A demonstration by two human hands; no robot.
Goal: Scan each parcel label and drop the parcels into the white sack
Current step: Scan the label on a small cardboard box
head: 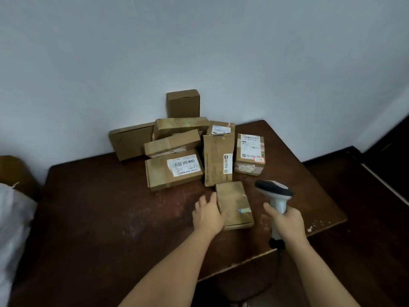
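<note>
Plain pale wall point(199, 41) behind, dark brown scuffed worktop point(99, 207) pushed into the corner. Pile of brown cardboard parcels point(177, 140) at back-centre of worktop, approx 8–9 boxes, some leaning on the wall, one standing upright on top at rear point(183, 103). Labelled box at front-left of pile point(173, 169) w/ white label reading "12V4A-5525". Squarish box at right of pile point(250, 154) w/ white label + small red-edged sticker. Tall box between them point(218, 159), side label facing up.

Nearest parcel point(234, 204) lies flat, apart from pile, near the front edge, plain top w/ small bluish tape strip; no label showing on this face. Left hand point(208, 214) at its left edge, fingers mostly straight, thumb side touching the box, not wrapped round it — grip released. Right hand point(285, 220) clenched round handle of white/grey barcode scanner point(274, 192), head pointing up-left, hovering just right of nearest parcel; cable trails down off the worktop.

White sack point(13, 229) at far left edge of frame, beside worktop, partly cut off.
</note>
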